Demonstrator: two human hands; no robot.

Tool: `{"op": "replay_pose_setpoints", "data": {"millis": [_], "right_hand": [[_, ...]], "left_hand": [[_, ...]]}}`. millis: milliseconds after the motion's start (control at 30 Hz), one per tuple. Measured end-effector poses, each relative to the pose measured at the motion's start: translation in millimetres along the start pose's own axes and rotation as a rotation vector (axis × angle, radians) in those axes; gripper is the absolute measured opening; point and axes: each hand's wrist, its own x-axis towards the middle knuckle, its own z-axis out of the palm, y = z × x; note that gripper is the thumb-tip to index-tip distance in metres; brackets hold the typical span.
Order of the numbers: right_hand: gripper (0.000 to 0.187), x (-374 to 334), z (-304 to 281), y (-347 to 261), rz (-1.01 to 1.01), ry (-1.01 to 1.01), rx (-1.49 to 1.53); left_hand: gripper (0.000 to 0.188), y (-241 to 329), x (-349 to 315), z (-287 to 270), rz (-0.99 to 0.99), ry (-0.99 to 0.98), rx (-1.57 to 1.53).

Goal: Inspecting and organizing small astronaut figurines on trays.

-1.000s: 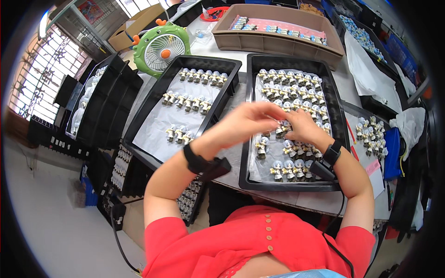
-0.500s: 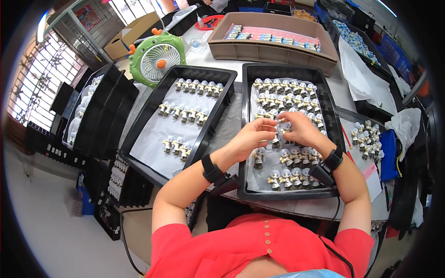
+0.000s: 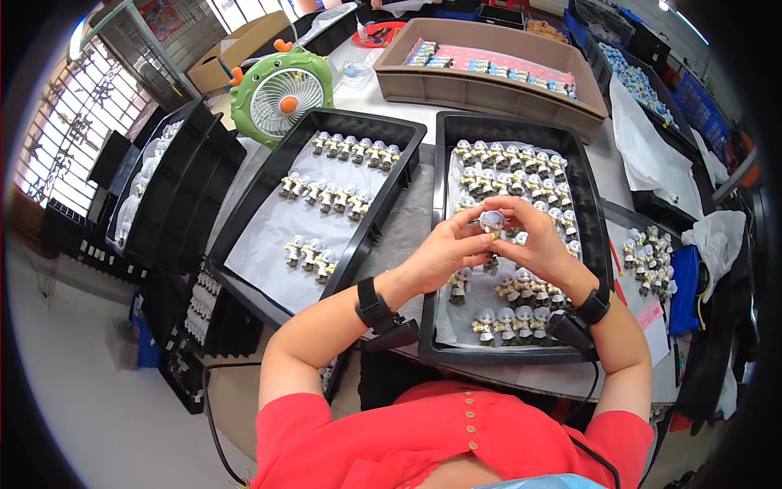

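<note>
Over the right black tray (image 3: 441, 179), a small white-haired figurine (image 3: 492, 221) is held between both of my hands. My left hand (image 3: 453, 254) is closed, its fingertips on the figurine's left side. From the other side my right hand (image 3: 534, 240) grips it with thumb and fingers. Below and around them, rows of similar figurines (image 3: 510, 323) lie on the white paper lining that tray. To the left, another black tray (image 3: 236, 236) slants away, with three rows of the same figurines (image 3: 326, 196) on its paper.
A green fan (image 3: 281, 94) stands behind the left tray. At the back is a brown bin (image 3: 489, 85) with blue-and-white figurines. Loose figurines (image 3: 648, 259) lie in a heap right of the right tray, near a blue box (image 3: 687, 281). Stacked black crates (image 3: 183, 179) stand on the left.
My hands have come together round a figurine whose head now shows between the fingers. The view has shifted slightly, so the trays appear a little to the right.
</note>
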Motion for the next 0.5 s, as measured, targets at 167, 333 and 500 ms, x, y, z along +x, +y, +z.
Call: {"op": "replay_pose_setpoints", "data": {"millis": [167, 333, 500], "right_hand": [[0.071, 2.2, -2.2, -3.1, -0.074, -0.048, -0.002], [0.08, 2.3, -5.6, -5.6, -0.112, -0.05, 0.002], [0.083, 1.2, -6.7, -5.2, -0.08, -0.045, -0.017]], "left_hand": [[0.055, -1.8, 0.0, -0.6, 0.021, 0.016, -0.178], [0.048, 0.9, 0.0, -3.7, 0.038, -0.097, -0.242], [0.051, 2.5, -1.5, -2.6, 0.04, -0.108, -0.239]]}}
